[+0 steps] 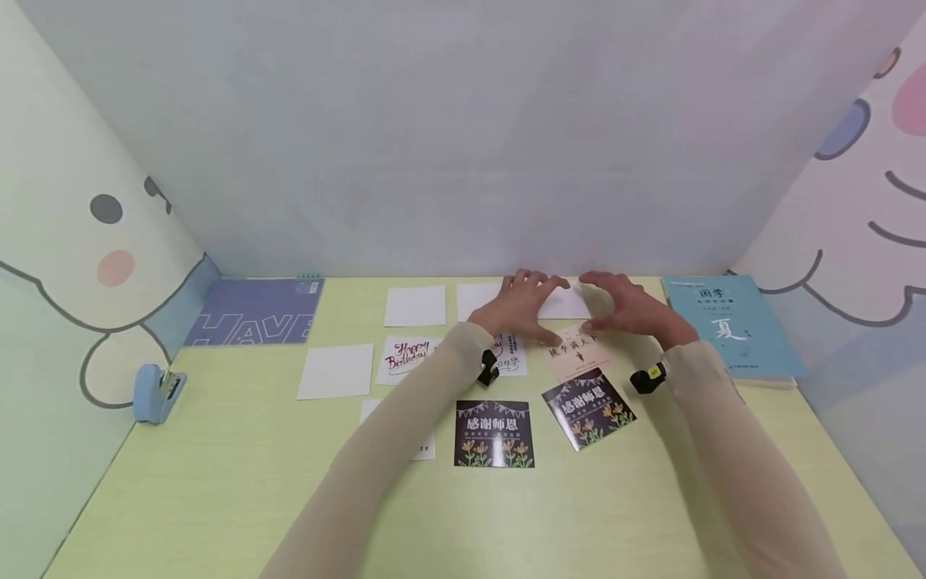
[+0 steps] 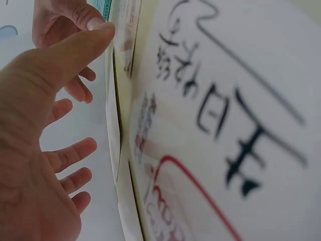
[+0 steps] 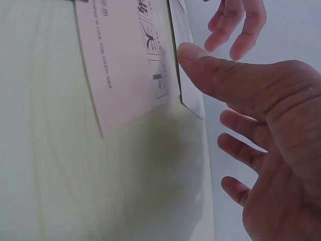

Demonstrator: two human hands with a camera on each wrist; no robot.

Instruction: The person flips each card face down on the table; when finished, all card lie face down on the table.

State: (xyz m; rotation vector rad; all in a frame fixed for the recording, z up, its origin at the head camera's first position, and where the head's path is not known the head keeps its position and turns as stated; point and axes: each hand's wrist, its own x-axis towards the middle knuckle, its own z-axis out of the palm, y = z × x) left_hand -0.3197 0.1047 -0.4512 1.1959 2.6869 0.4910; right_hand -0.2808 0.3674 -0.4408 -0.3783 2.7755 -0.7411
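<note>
My left hand [image 1: 519, 307] hovers over the back row of cards, thumb and fingers spread with nothing between them. Facing it, my right hand [image 1: 631, 312] is held with its fingers parted and bent a little, and holds nothing. Between and below the two hands lies a pink card [image 1: 576, 359] with dark Chinese lettering. Just behind it, a blank white card [image 1: 564, 304] is partly covered by the hands. A white card with red and black writing [image 2: 220, 115] lies beneath the left wrist. The right thumb [image 3: 220, 73] overlaps the white card's edge in the right wrist view.
Two dark flowered cards [image 1: 495, 438] lie in front. Several white cards [image 1: 335, 371] spread leftward, beside a Happy Birthday card [image 1: 407, 358]. A purple notebook [image 1: 253, 310] and blue tape dispenser [image 1: 155, 392] sit left; blue books [image 1: 734, 330] lie right. Walls enclose the table's back and sides.
</note>
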